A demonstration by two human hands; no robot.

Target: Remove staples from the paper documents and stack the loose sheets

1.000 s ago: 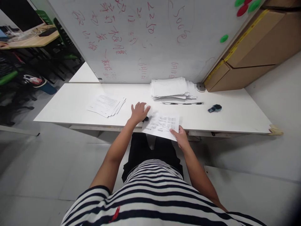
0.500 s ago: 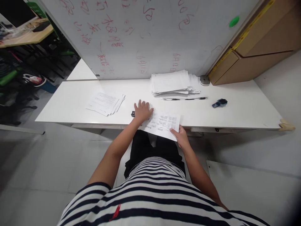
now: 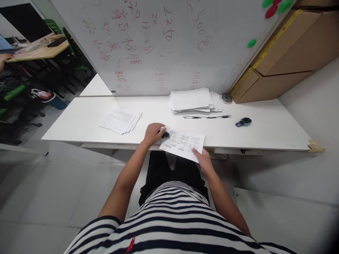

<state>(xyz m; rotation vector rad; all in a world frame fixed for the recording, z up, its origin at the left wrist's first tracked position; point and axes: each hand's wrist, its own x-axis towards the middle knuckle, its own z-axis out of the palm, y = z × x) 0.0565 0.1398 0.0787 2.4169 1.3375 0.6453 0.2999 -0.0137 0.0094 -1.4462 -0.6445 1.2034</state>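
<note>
Head view: at the left of the white surface [image 3: 79,123] lies a small fanned stack of papers [image 3: 120,120], well apart from the hands. The left hand [image 3: 153,133] curls around a small black object [image 3: 165,134], probably a stamp or clip, at the printed sheet's [image 3: 184,143] left corner. The right hand [image 3: 201,158] pinches the sheet's near corner, which overhangs the front edge, likely to steady it. Farther back sit a taller paper pile [image 3: 194,100], a pen [image 3: 206,116] and a dark blue gadget [image 3: 243,122], with bare room between.
</note>
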